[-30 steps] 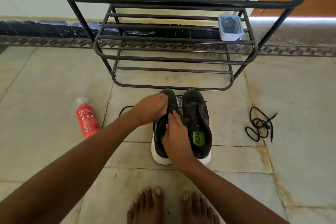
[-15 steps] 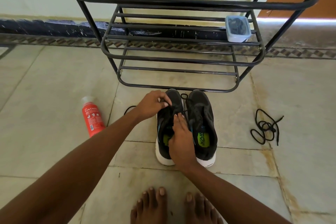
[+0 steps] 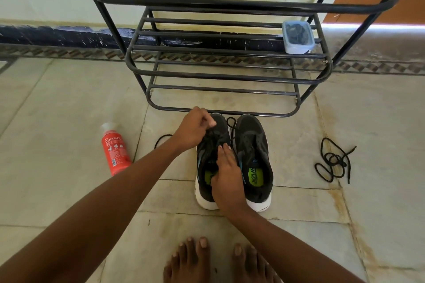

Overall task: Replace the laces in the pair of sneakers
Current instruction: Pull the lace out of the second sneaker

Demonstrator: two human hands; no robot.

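Sneakers point toes-first at the rack; left hand pinches lace, right hand rests flat.

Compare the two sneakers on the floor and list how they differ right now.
1. Both hands are on the left sneaker; the right sneaker is untouched.
2. The left hand pinches a black lace at the left sneaker's toe end, while the right hand rests across its opening; the right sneaker's opening and green insole show fully.

Both are black with white soles, side by side.
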